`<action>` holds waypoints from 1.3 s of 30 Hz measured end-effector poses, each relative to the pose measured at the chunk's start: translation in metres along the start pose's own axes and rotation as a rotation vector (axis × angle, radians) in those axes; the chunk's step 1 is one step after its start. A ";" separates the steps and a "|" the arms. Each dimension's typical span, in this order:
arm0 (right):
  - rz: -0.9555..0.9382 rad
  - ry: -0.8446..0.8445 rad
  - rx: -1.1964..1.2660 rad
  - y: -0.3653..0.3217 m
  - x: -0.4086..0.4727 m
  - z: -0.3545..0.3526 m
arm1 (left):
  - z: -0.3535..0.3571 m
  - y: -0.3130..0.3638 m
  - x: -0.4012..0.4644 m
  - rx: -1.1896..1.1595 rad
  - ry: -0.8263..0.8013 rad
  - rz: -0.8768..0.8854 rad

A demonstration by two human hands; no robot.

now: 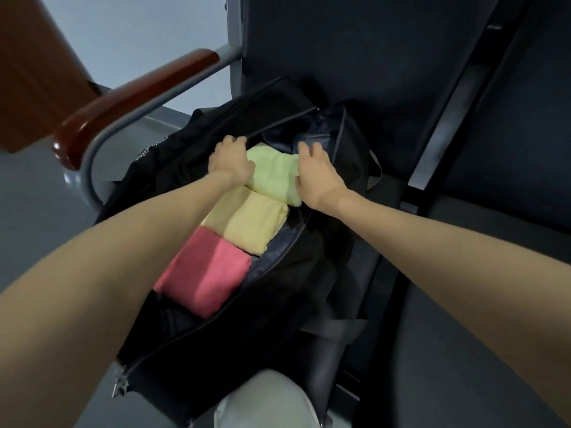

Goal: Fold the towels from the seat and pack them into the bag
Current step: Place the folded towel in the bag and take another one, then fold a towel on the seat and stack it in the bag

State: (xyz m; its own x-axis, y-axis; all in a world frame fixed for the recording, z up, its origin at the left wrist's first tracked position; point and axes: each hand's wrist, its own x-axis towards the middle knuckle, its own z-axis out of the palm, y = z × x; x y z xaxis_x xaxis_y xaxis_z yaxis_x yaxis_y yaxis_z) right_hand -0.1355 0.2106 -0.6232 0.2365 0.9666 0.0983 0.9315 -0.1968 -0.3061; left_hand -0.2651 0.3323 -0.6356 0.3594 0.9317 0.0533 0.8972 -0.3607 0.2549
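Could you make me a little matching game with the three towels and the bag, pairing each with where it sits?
Things:
1. green towel
2. yellow towel
3. pink towel
4. bag

Places:
A. middle of the row in the bag
B. on the seat beside the wooden armrest, unzipped
C. between the two hands, at the far end
D. end nearest the person

Pairs: 1-C, 2-A, 3-D, 4-B

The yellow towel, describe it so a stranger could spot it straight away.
Find the open black bag on the dark seat. Three folded towels lie in a row inside; the yellow towel is the middle one, between the pink towel and the green towel.
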 end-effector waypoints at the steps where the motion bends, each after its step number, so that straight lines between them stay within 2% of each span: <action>1: -0.053 0.010 -0.043 0.002 -0.009 -0.009 | -0.005 0.000 -0.008 0.015 -0.022 0.030; 4: -0.141 0.022 -0.205 0.016 -0.039 -0.039 | -0.023 0.007 -0.037 0.109 -0.076 0.118; 6: -0.109 -0.013 -0.283 0.028 -0.066 -0.060 | -0.034 0.022 -0.062 0.124 -0.104 0.150; 10: 0.023 -0.039 -0.300 0.060 -0.131 -0.093 | -0.041 0.066 -0.119 0.056 -0.151 0.154; 17: 0.264 -0.074 -0.295 0.145 -0.263 -0.138 | -0.018 0.165 -0.212 0.023 -0.273 0.261; 28: 0.680 -0.107 -0.229 0.314 -0.475 -0.181 | 0.029 0.365 -0.321 0.055 -0.459 0.666; 31: 0.748 -0.080 -0.230 0.347 -0.520 -0.185 | 0.045 0.417 -0.352 0.050 -0.513 0.779; 39: 1.006 0.128 -0.286 0.420 -0.589 -0.211 | 0.088 0.530 -0.400 0.068 -0.601 1.063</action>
State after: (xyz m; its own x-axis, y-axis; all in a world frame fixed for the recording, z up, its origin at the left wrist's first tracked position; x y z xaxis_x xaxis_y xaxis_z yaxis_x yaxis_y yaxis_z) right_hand 0.1744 -0.4762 -0.6095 0.9486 0.3152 0.0277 0.3164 -0.9461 -0.0692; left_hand 0.0894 -0.2357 -0.6063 0.9669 0.0099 -0.2548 0.0898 -0.9484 0.3040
